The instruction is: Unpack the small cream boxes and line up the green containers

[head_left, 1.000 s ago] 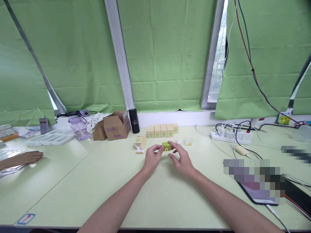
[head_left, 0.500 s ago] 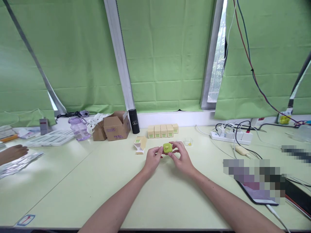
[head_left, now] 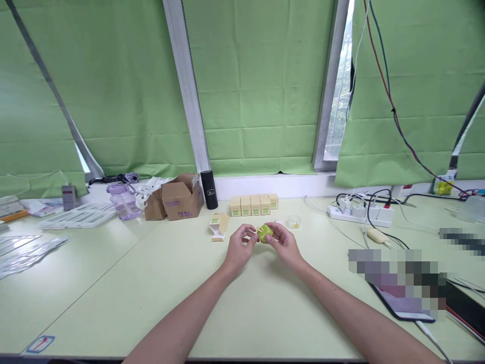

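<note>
My left hand [head_left: 238,246] and my right hand [head_left: 283,243] meet just above the pale green table [head_left: 144,283] with a small round green case [head_left: 264,233] between their fingertips. Both hands pinch it, and it sits tilted. An opened small beige box [head_left: 219,226] lies just left of my left hand. A row of several small beige boxes [head_left: 253,204] stands behind the hands near the wall. A tiny clear cup [head_left: 293,221] and a small white piece [head_left: 278,221] lie behind my right hand.
At the back left stand two cardboard boxes [head_left: 176,197], a black cylinder [head_left: 208,189], a purple bottle [head_left: 122,199] and a white tray [head_left: 78,217]. Foil packets [head_left: 22,250] lie at far left. A power strip [head_left: 359,211] with cables and a tablet [head_left: 401,303] lie to the right.
My hands lifted the green case off the table, closed round it and tilted it. Another person's hand at far left drew back out of view.
</note>
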A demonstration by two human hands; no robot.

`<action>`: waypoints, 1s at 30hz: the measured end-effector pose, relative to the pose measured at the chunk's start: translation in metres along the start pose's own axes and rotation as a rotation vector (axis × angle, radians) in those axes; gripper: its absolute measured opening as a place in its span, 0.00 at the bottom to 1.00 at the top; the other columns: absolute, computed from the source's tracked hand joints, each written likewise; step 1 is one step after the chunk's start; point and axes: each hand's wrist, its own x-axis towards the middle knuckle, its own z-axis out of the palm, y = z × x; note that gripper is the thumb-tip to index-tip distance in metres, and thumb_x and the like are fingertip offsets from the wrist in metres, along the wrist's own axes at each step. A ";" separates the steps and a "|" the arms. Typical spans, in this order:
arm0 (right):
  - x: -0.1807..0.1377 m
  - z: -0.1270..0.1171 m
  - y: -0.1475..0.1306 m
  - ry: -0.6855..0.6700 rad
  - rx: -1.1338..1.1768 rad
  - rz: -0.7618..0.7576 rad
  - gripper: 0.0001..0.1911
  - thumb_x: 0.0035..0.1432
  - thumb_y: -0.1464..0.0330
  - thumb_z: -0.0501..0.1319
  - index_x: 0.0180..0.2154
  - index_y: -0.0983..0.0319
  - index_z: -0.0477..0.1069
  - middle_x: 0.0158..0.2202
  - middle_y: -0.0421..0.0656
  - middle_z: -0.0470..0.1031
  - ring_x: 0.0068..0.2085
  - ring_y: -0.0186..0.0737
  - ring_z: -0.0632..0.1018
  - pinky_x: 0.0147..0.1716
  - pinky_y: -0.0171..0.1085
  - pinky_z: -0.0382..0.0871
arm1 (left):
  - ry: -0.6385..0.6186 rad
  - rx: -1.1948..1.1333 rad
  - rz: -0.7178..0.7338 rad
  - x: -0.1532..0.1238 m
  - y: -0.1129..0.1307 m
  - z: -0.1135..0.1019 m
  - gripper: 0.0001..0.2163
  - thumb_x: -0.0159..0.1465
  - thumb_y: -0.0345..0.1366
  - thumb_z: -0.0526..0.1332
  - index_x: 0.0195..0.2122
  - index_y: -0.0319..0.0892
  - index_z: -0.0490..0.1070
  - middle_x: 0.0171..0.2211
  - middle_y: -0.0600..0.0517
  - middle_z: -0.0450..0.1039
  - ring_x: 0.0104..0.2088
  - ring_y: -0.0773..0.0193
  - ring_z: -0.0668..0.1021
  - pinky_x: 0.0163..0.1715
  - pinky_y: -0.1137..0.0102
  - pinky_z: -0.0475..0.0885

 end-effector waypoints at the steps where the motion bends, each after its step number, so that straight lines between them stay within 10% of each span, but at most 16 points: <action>1: 0.000 0.000 0.000 0.001 0.018 0.007 0.24 0.56 0.52 0.72 0.49 0.57 0.74 0.49 0.48 0.81 0.53 0.52 0.82 0.52 0.54 0.80 | 0.013 0.016 0.019 0.000 -0.001 0.000 0.09 0.65 0.41 0.67 0.42 0.44 0.73 0.39 0.49 0.78 0.38 0.59 0.82 0.38 0.66 0.75; 30: -0.002 0.003 -0.008 -0.042 0.115 0.070 0.23 0.57 0.51 0.71 0.47 0.58 0.74 0.37 0.42 0.78 0.36 0.41 0.80 0.33 0.41 0.77 | 0.039 0.400 0.273 -0.006 0.001 -0.002 0.04 0.69 0.33 0.62 0.42 0.45 0.77 0.41 0.50 0.71 0.38 0.63 0.77 0.41 0.66 0.74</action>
